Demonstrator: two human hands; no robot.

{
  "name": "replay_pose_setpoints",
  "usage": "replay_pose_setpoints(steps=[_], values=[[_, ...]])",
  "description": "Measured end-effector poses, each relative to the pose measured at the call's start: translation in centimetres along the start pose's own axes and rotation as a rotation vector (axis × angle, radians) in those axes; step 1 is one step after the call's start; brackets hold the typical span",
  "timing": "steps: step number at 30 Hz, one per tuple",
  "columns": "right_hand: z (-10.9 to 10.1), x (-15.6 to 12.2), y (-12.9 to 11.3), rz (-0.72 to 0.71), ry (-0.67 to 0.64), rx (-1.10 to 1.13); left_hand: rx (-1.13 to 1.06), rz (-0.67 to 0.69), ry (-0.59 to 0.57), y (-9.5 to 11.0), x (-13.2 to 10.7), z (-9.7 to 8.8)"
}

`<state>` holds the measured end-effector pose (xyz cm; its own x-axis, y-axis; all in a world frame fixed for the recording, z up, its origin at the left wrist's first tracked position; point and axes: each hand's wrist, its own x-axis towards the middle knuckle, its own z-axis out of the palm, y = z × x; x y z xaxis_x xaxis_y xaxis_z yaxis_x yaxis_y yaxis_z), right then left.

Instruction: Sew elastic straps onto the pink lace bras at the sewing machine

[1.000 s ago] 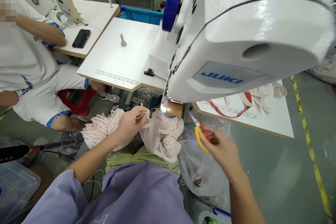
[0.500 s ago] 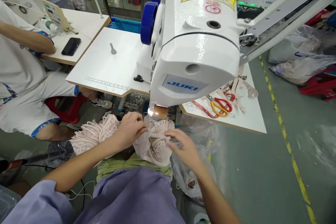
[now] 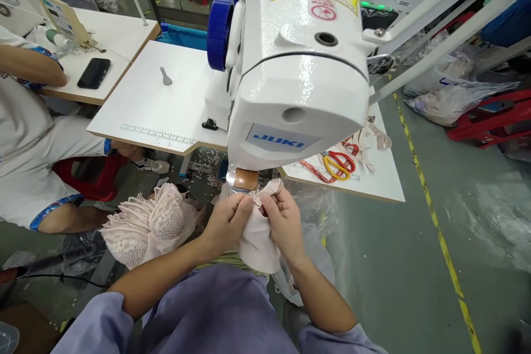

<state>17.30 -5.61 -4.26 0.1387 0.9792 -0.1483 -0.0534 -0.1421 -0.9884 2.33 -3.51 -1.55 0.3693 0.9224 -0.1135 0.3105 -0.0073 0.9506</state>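
Observation:
My left hand (image 3: 226, 223) and my right hand (image 3: 281, 219) are both closed on a pale pink lace garment (image 3: 256, 238), pinching its top edge just below the head of a white Juki sewing machine (image 3: 290, 77). The two hands nearly touch. The garment hangs down over my lap. A pile of pink lace garments (image 3: 146, 224) lies to the left of my left forearm. Yellow and red scissors (image 3: 337, 165) rest on the white table (image 3: 385, 177) to the right of the machine.
Another person in white clothes sits at the left on a red stool (image 3: 96, 177). A black phone (image 3: 94, 73) lies on a neighbouring table. Clear plastic bags (image 3: 315, 221) hang below the table. A yellow line (image 3: 431, 215) runs along the grey floor.
My right hand has put the scissors on the table and moved to the pink garment, where it now pinches the fabric next to my left hand. The view has shifted.

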Motion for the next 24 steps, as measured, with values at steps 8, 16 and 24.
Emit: replay_pose_setpoints(steps=[8,16,24], values=[[-1.9,6.4,-0.8,-0.076,-0.046,-0.152,0.501,0.267,0.129,-2.2,0.4,-2.1],[-2.2,10.2,-0.7,-0.331,-0.055,-0.584,0.776,0.429,0.236,-2.0,2.0,-2.8],[-2.7,11.4,-0.1,-0.409,-0.079,-0.685,0.850,0.405,0.210,-1.6,2.5,-3.2]])
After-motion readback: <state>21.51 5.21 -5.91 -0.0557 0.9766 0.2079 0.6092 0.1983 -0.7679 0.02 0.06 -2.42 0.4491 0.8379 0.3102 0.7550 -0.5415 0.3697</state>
